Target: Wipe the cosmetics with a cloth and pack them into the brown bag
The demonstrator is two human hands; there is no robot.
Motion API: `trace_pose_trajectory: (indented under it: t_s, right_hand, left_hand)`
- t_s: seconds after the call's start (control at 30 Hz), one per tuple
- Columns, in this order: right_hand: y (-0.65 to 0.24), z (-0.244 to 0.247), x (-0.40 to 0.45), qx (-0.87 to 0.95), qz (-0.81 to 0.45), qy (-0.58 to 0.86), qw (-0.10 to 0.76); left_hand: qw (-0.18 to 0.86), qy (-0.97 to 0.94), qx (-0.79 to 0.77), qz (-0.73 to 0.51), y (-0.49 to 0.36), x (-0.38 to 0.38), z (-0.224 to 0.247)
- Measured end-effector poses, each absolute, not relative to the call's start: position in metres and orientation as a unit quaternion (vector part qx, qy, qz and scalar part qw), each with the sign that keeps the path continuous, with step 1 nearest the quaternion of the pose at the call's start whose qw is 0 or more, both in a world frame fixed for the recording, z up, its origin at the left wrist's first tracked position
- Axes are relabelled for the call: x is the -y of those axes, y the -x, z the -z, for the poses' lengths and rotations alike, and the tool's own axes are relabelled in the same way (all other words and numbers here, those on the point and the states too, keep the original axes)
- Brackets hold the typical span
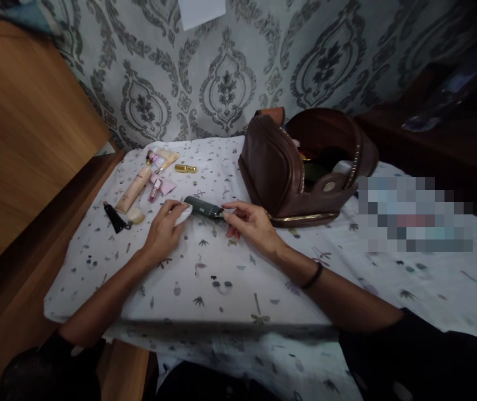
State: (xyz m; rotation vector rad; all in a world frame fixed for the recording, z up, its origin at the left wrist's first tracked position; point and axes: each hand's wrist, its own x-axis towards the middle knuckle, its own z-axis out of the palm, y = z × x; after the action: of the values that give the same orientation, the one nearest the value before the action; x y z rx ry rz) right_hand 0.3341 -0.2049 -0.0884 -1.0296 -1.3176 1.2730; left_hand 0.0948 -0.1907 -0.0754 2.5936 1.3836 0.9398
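Observation:
A dark green bottle (203,207) lies on its side between my two hands, over the patterned white cloth. My left hand (167,227) is closed on a small white item (185,214), held against the bottle's left end. With thumb and fingertips, my right hand (251,223) pinches the bottle's right end. Left of my hands are a peach tube (134,188), a black tube (114,217), a round cream-coloured item (136,216) and a small pink tube (154,190). A gold tube (185,168) rests further back.
An open brown bag (271,167) with gold zips stands right of the bottle, with items inside. The cloth-covered table (230,303) meets a patterned wall at the back. Wooden furniture (25,111) rises at the left. A blurred patch covers something at the right.

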Motion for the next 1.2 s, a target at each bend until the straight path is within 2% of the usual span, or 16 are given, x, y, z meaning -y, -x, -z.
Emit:
trace_pose_trajectory:
  t_s: [0.17,0.4,0.63,0.73,0.9,0.97,1.2]
  right_hand:
    - [-0.334,0.092,0.203,0.551,-0.537,0.429,0.473]
    - [-0.335,0.09,0.201,0.496,-0.61,0.414,0.459]
    - [-0.335,0.077,0.208,0.403,-0.704,0.363,0.459]
    - [-0.337,0.073,0.212,0.397,-0.716,0.345,0.46]
    - [-0.342,0.071,0.213,0.463,-0.703,0.33,0.428]
    - [-0.342,0.073,0.214,0.513,-0.665,0.335,0.427]
    - [-0.336,0.084,0.222,0.719,-0.408,0.361,0.432]
  left_hand:
    - [0.051,-0.835,-0.445,-0.32,-0.098,0.195,0.077]
    - [-0.015,-0.9,-0.323,-0.291,-0.123,0.218,0.08]
    - [-0.043,-0.845,-0.387,-0.367,-0.102,0.201,0.063]
    - [0.019,-0.785,-0.446,-0.431,-0.094,0.196,0.051]
    - [0.256,-0.659,-0.518,-0.482,-0.097,0.201,0.044]
    - [0.315,-0.623,-0.53,-0.482,-0.099,0.205,0.046]
    - [0.361,-0.592,-0.571,-0.44,-0.092,0.202,0.055]
